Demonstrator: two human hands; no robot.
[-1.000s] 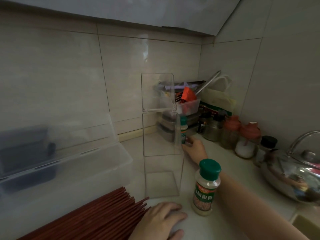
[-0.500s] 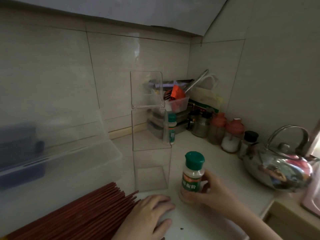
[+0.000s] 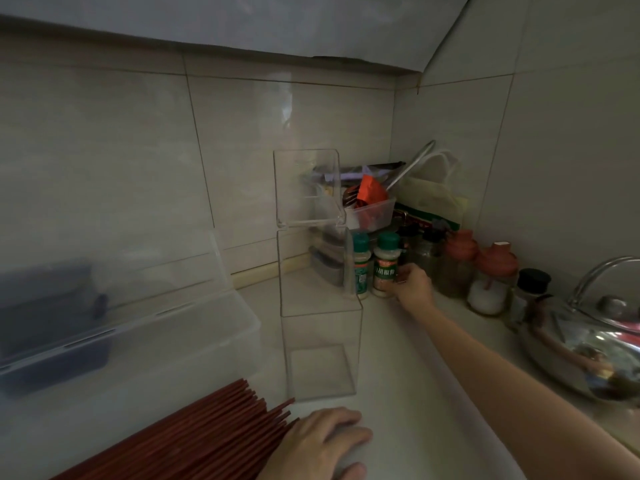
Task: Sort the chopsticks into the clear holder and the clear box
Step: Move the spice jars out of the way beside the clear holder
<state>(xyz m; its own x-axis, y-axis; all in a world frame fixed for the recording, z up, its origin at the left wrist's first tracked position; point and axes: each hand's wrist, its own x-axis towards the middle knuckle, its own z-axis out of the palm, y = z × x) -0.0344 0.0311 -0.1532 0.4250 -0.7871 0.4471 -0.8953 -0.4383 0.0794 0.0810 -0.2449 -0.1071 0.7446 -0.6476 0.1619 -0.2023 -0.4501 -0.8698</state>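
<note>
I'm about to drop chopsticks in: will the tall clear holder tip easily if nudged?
Probably tippy: the clear holder stands tall on a narrow base and looks empty. Likely light yet stiff, being thin clear plastic.

spice shaker (image 3: 385, 266) carried off to the back corner, gripped by the right hand (image 3: 414, 289), set down with its green-capped twin (image 3: 360, 268) just left of the fingers (image 3: 404, 276)

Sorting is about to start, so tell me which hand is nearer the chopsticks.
Left. The left hand rests beside the tips of the chopsticks; the right hand is far back near the wall, holding a spice bottle.
</note>
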